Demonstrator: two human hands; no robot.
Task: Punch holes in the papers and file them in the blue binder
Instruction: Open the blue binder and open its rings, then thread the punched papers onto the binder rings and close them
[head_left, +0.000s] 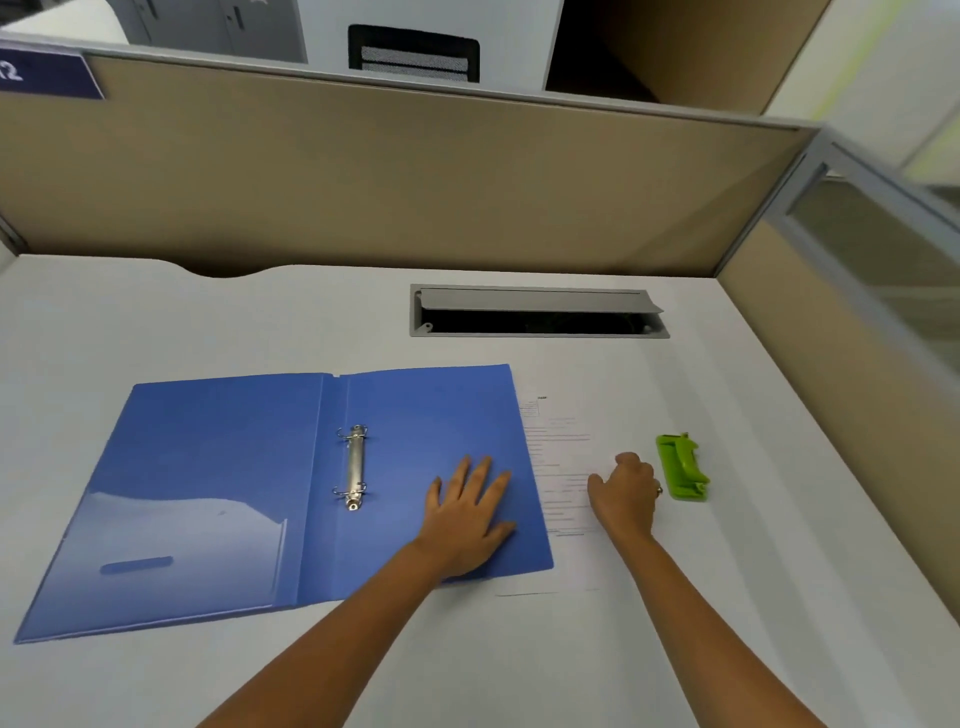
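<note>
White desk (519, 649); left hand (470, 512) flat on blue binder (249, 493); right hand (626, 491) curled on papers (566, 457).

Even, bright light from overhead leaves only faint shadows under the arms, and a pale sheen of glare lies on the binder (218, 493) at lower left. The frame is slightly soft throughout, printed text on the paper (563, 457) is unreadable, and straight partition (415, 171) edges bow toward the corners.

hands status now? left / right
Left hand: open, flat on the blue binder.
Right hand: fingers curled, resting on the papers; whether it grips them cannot be told.
</note>
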